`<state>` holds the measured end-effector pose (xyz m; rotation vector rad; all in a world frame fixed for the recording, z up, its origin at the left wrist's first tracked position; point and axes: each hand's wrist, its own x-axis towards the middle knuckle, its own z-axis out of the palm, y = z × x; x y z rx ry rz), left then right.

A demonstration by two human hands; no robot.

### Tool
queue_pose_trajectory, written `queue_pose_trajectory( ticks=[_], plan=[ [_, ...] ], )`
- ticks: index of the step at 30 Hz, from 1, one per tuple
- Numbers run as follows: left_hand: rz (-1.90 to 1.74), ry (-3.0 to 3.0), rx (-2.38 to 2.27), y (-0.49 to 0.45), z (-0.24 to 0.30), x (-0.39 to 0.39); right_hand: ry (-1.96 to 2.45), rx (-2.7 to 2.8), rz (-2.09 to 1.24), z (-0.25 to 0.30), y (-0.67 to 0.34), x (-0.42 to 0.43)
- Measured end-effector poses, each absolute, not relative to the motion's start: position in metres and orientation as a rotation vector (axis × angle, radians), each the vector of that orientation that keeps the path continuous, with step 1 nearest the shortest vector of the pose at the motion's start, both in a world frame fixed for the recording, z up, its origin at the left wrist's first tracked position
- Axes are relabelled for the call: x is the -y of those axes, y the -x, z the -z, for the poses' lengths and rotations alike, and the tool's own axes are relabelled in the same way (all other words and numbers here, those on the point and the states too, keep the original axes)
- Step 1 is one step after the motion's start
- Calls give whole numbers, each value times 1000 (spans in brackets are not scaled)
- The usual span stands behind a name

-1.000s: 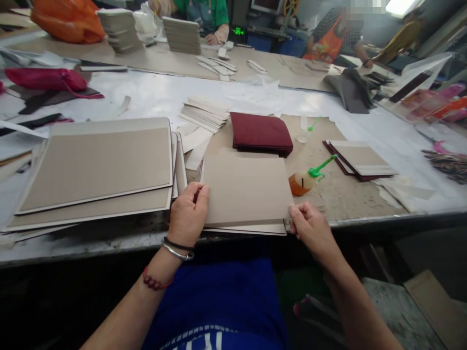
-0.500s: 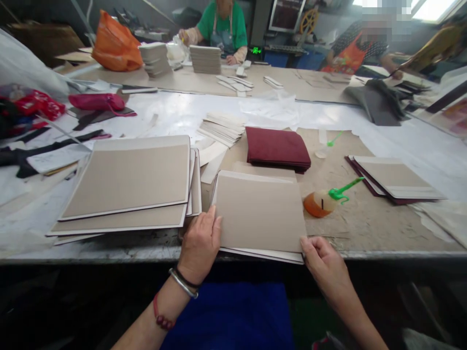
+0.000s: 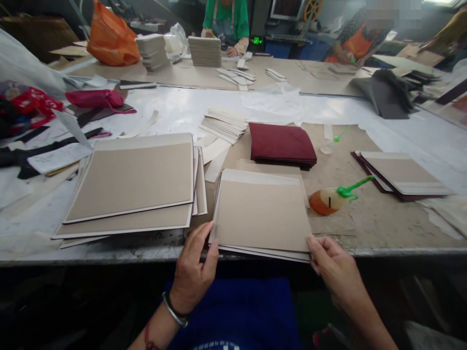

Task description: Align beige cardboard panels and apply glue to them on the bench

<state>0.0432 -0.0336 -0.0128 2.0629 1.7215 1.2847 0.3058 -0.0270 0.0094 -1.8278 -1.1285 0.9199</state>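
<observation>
- Board (image 3: 260, 214) lies at the near edge of the table (image 3: 175, 104), midway between left and right, flat on top of a few others; I see their pale edges along its near side. A pale strip runs along its far edge.
- My right hand (image 3: 332, 262) pinches the board's near right corner, thumb on top, the other fingers curled in at the edge.
- My left hand (image 3: 195, 267) is at the board's near left edge, its fingers loosely extended, fingertips against the edge, thumb parted from them; I see no firm grip there.
- Just left of the board I have a pile of large boards (image 3: 133, 180), unevenly stacked, pale borders showing.
- Beyond the board sits a maroon pile (image 3: 282, 141), with loose pale strips (image 3: 224, 124) to its left.
- Just right of the board is a bottle (image 3: 324, 201) of orange liquid, its green nozzle pointing right; a small bottle (image 3: 328, 146) is farther off.
- Farther right, small boards (image 3: 408, 172) lie on maroon pieces, near the edge of the brown sheet (image 3: 365, 221).
- On the far left I make out a pink pouch (image 3: 95, 98) and, beyond it, an orange bag (image 3: 111, 36).
- Two people work at the far side, one in green (image 3: 241, 22).
</observation>
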Motion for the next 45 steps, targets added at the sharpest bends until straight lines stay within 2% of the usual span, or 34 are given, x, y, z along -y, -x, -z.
queue_pose_trajectory(
  ticks=[4, 11, 25, 45],
  plan=[
    [-1259, -2142, -1617, -39, 15, 37, 1803, 1004, -1026, -3, -303, 29],
    [-1274, -2205, -1617, -37, 20, 35, 1935, 1186, -736, -10, -294, 33],
    [-1338, -2246, -1561, -35, 25, 35, 2103, 1281, -451, -6, -284, 35],
    [-1380, -2334, -1483, -32, 33, 33, 2155, 1391, -519, -3, -292, 36]
  ],
)
